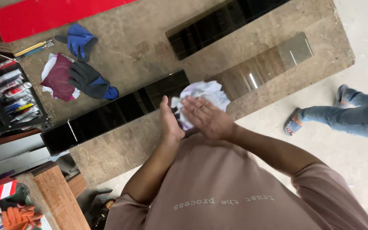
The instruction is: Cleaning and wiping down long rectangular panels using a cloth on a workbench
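Observation:
My left hand (169, 122) and my right hand (206, 117) meet at a crumpled white rag (207, 91) held between them. The right palm lies flat over the rag, fingers stretched toward the left. The left hand stands edge-on against the rag's left side. Both hover over the right end of a long glossy black strip (107, 116) that lies slantwise on the brown worktable (120, 145). My tan shirt fills the bottom of the view.
A second black strip (222, 25) and a clear glass strip (273, 59) lie farther back. Blue and dark gloves (86, 79), a maroon cloth (58, 76) and a red panel (43, 15) sit left. A rack of tubes (11, 91) stands at far left. Another person's jeans-clad legs (346, 115) are at right.

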